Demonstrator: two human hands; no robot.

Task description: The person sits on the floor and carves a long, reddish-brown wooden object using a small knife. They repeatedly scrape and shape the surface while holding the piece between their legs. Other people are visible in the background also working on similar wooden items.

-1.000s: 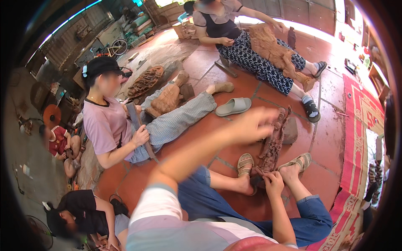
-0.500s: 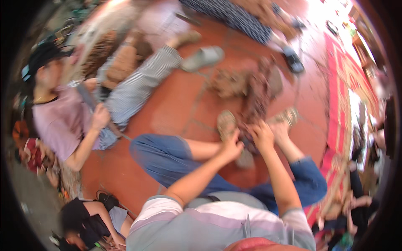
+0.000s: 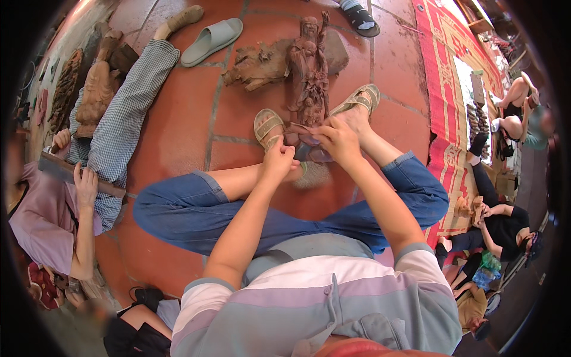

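Both bare arms reach far forward between the bent knees. The left hand (image 3: 278, 159) is curled, fingers closed; the right hand (image 3: 338, 138), just beside it, pinches with bent fingers.

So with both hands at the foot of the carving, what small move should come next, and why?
Probably press the sandpaper against the base of the carving and rub. The left hand and right hand already pinch the sheet there, and the feet brace the statue on the floor.

green slipper (image 3: 212, 40) – red patterned mat (image 3: 449, 65)
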